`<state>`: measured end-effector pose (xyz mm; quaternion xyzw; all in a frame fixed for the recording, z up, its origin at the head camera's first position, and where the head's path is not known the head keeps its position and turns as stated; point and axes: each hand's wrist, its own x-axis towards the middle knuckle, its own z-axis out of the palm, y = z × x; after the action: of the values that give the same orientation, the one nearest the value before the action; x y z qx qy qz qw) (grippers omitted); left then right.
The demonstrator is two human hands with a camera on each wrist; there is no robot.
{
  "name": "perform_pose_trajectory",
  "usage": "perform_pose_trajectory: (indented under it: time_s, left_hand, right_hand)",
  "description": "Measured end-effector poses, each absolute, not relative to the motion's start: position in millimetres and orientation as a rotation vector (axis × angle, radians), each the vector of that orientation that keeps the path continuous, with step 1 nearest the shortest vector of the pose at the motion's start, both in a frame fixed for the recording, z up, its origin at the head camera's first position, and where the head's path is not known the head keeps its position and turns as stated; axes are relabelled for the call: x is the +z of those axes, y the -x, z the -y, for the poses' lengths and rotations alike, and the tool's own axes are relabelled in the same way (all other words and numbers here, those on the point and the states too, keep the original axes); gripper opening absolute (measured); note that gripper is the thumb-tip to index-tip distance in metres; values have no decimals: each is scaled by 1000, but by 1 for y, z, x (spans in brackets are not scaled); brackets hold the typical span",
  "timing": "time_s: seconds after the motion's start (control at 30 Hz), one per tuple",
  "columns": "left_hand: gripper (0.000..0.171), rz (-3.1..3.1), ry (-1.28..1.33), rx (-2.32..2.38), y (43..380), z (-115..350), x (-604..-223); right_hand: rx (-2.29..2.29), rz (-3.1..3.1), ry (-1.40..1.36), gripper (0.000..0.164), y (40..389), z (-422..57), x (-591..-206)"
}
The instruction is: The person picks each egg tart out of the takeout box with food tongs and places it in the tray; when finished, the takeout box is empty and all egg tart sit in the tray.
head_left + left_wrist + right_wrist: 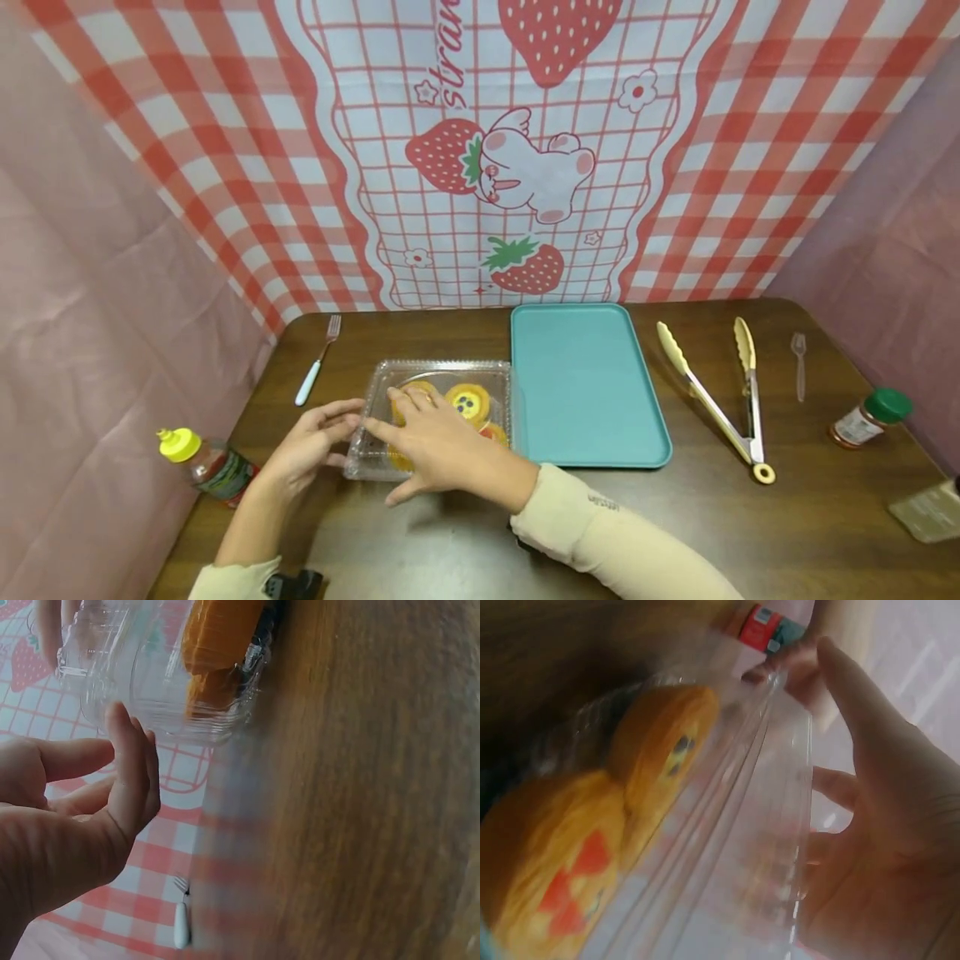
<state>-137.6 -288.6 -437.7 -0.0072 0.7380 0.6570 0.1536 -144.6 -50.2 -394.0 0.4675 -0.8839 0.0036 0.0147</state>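
Backdrop, head view: strawberry-print cloth beyond the brown bench.
Clear box: on the bench at the teal tray's 9 o'clock, pastries inside.
Right hand: fingers spread apart over the box.
Left wrist: left hand, fingers loosely bent, at the box's 7 o'clock.
Right wrist: pastries at 8 o'clock, right hand at 4.

R hand @ clr box | pastries insd | L hand + btl bhd
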Motion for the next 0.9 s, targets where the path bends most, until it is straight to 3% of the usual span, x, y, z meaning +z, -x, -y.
perform_pose_trajectory:
  time_s: [0.2,0.57,0.9]
  left_hand:
    - [53,-2023,-37,1942,139,292,-442]
    - [55,-1964,-65,1986,138,300,-447]
    - [54,-1946,-94,2019,142,301,-449]
  right_hand:
    - [-108,2854,-1417,111,142,70,-396]
    - [-213,2804,-1419,87,146,85,-391]
    - [-284,2902,-1424,86,145,92,-378]
